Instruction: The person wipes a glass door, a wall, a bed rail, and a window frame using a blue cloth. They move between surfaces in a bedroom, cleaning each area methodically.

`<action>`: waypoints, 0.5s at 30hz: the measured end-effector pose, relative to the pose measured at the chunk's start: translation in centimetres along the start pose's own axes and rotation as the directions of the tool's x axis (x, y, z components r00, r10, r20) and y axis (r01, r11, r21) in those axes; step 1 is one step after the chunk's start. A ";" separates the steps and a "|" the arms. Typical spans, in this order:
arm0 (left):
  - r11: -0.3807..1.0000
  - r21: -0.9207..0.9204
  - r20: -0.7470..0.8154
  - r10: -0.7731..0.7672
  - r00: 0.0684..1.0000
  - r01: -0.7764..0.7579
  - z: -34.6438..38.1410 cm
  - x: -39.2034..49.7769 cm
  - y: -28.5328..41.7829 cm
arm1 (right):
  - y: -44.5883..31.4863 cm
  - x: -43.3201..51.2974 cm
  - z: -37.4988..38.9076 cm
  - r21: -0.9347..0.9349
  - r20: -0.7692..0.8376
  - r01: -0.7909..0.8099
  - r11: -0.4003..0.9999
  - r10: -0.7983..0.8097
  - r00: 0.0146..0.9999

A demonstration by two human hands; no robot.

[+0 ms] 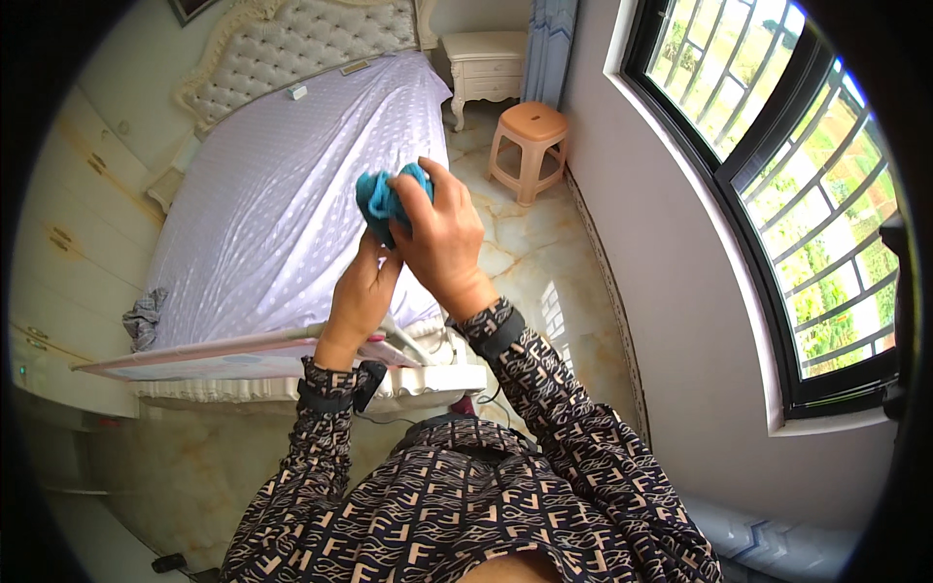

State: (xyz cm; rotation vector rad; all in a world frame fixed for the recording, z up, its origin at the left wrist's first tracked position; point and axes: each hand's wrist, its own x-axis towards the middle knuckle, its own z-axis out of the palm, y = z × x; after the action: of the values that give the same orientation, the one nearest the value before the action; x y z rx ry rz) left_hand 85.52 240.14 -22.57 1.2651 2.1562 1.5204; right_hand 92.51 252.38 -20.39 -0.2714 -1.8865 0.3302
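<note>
A crumpled teal cloth [379, 198] is bunched up between my two hands, held out in front of me over the edge of the bed. My right hand [441, 229] grips it from the right and above, with fingers curled over its top. From below, my left hand [361, 291] holds its lower end; part of those fingers is hidden behind the cloth. Beneath my hands lies a bed with a lilac polka-dot sheet [240, 248], its fabric wrinkled. A bed rail with a pale fabric panel [240, 364] runs along the near end of the bed.
An orange plastic stool [534, 122] stands by the wall, near a white nightstand [487, 67]. A barred window [729, 175] is on the right. Cream cabinets [58, 240] line the left. A grey crumpled cloth [146, 317] lies at the bed's left corner. A cable [386, 420] crosses the floor.
</note>
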 end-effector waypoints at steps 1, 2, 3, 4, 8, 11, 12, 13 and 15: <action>0.999 0.032 0.028 0.034 0.999 -0.034 0.0 -0.2 0.1 | 0.5 -0.7 -0.1 0.063 -0.037 0.021 0.998 -0.018 0.999; 0.994 0.083 0.044 0.064 0.997 -0.067 -0.1 -0.4 0.2 | 1.2 -1.7 0.0 0.074 -0.107 0.114 0.991 -0.106 0.989; 0.988 0.142 0.061 0.058 0.996 -0.066 0.2 -0.5 0.4 | 2.1 -2.9 0.1 0.073 -0.114 0.169 0.983 -0.160 0.981; 0.986 0.141 0.065 0.085 0.994 -0.093 0.3 -0.6 0.5 | 2.7 -4.7 -0.1 0.101 -0.105 0.168 0.981 -0.158 0.982; 0.991 0.055 0.038 0.122 0.992 -0.124 1.1 -0.9 1.0 | 5.5 -12.9 -0.6 0.286 0.243 -0.237 0.929 0.169 0.955; 0.987 0.034 -0.016 0.159 0.987 -0.158 0.8 -1.1 1.0 | 6.6 -15.1 -2.5 0.178 0.522 -0.642 0.746 0.481 0.704; 0.990 0.005 -0.007 0.138 0.990 -0.138 0.7 -1.1 1.1 | 7.1 -14.3 -3.1 0.275 0.460 -0.670 0.690 0.517 0.722; 0.990 -0.012 -0.004 0.141 0.990 -0.141 0.4 -1.1 1.1 | 7.5 -12.9 -3.6 0.276 0.410 -0.764 0.583 0.648 0.642; 0.987 -0.024 0.006 0.158 0.987 -0.158 0.1 -1.1 1.2 | 8.6 -8.3 -4.4 0.578 0.313 -0.629 0.519 0.570 0.759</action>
State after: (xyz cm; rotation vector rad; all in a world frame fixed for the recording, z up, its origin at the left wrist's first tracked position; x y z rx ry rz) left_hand 86.87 239.50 -21.86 1.4630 2.0696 1.5917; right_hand 99.63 257.98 -29.32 -0.4280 -1.5661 1.4887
